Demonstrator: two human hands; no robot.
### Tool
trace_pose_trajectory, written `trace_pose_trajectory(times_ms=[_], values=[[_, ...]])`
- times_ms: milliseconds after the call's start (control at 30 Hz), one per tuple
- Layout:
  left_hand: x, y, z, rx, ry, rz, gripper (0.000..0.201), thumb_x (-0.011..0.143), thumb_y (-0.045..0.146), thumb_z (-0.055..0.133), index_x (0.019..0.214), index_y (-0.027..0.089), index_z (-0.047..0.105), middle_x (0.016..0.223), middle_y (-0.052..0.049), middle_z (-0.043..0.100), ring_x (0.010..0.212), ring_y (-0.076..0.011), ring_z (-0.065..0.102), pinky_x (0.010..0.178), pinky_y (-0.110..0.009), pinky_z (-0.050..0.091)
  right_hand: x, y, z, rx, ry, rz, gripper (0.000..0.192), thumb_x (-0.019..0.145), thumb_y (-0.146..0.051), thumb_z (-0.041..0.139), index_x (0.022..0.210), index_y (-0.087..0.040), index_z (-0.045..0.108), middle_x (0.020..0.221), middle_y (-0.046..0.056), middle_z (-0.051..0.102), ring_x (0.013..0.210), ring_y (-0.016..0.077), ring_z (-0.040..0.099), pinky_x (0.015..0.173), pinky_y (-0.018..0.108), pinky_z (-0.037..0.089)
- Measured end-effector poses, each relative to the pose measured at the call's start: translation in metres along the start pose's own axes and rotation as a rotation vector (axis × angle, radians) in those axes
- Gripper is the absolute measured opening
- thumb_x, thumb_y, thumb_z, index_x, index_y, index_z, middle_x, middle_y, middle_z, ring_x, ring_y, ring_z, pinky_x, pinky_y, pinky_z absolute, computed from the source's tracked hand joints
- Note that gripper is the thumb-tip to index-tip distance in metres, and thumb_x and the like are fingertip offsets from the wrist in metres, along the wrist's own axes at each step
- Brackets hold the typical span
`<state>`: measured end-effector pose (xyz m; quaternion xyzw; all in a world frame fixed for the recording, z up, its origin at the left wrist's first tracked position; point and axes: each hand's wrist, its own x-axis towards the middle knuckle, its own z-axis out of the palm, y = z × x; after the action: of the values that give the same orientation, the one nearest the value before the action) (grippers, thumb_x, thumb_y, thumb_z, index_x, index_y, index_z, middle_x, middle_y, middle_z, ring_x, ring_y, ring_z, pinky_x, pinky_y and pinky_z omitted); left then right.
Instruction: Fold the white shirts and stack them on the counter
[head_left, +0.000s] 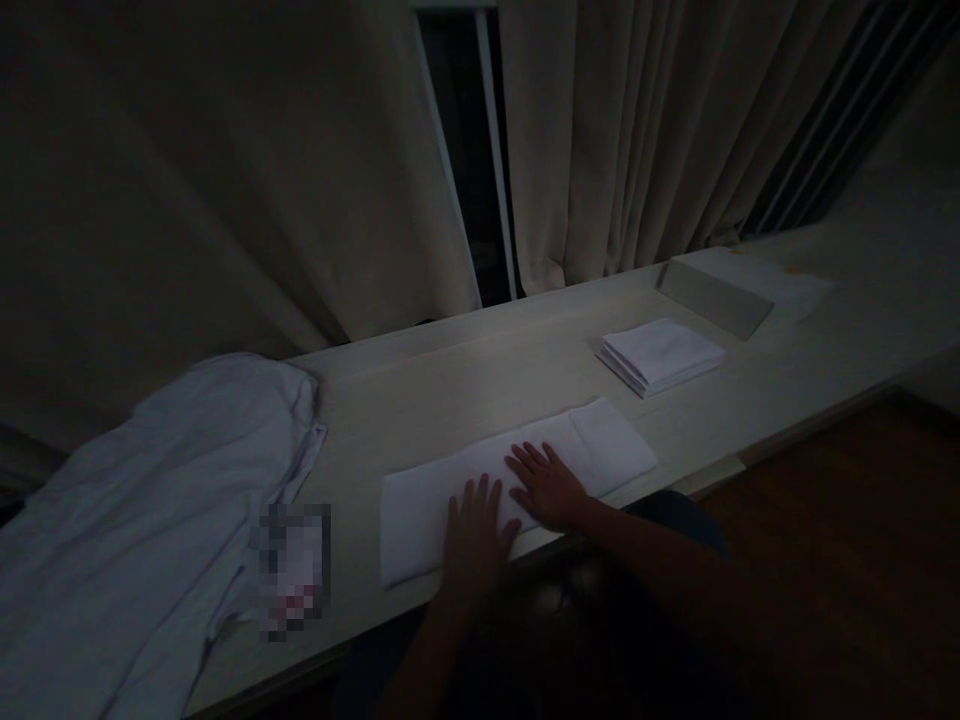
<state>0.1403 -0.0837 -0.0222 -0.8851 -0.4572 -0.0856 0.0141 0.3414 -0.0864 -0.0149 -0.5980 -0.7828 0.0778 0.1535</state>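
Note:
A long white folded cloth lies flat along the front edge of the pale table. Pressed on its middle is my left hand, palm down with fingers stretched out. My right hand rests on the cloth just to the right, also flat with its fingers spread. Neither hand grips anything. A crease crosses the cloth's right part, beyond my right hand. Further back to the right sits a thick, neatly folded stack of white cloth, apart from both hands.
A large heap of pale fabric covers the table's left end, with a pixelated patch beside it. A white box-like object stands at the back right. Beige curtains hang behind the table. The room is dim.

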Motion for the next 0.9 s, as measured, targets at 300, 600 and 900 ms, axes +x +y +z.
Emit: trace_pose_trajectory(times_ms=[300,600,900], values=[[-0.022,-0.076,0.001,0.048,0.0,-0.113,0.066,0.093,0.054,0.031,0.151,0.024,0.022,0.159,-0.008,0.019,0.146,-0.0318,0.014,0.115,-0.054,0.02,0.0,0.003,0.001,-0.028,-0.014,-0.016,0.062,0.098,-0.055,0.027,0.15,-0.023,0.027,0.158,0.004,0.02,0.145,0.0272,0.014,0.118,0.052,0.007],[-0.042,-0.142,0.007,0.071,-0.01,-0.178,0.066,0.093,0.053,0.03,0.151,0.024,0.019,0.16,-0.01,0.017,0.147,-0.0278,0.016,0.114,-0.051,0.023,0.001,0.004,0.008,-0.014,-0.005,-0.014,0.062,0.097,-0.055,0.029,0.151,-0.025,0.025,0.158,0.003,0.019,0.146,0.0278,0.012,0.118,0.053,0.007],[-0.041,-0.138,0.008,0.066,0.051,-0.21,0.066,0.091,0.055,0.035,0.149,0.026,0.026,0.159,-0.015,0.018,0.146,-0.0314,0.017,0.113,-0.052,0.025,0.019,-0.02,0.003,-0.096,-0.014,-0.106,0.06,0.097,-0.047,0.034,0.146,-0.012,0.035,0.155,0.014,0.025,0.145,0.0314,0.012,0.117,0.057,0.003]])
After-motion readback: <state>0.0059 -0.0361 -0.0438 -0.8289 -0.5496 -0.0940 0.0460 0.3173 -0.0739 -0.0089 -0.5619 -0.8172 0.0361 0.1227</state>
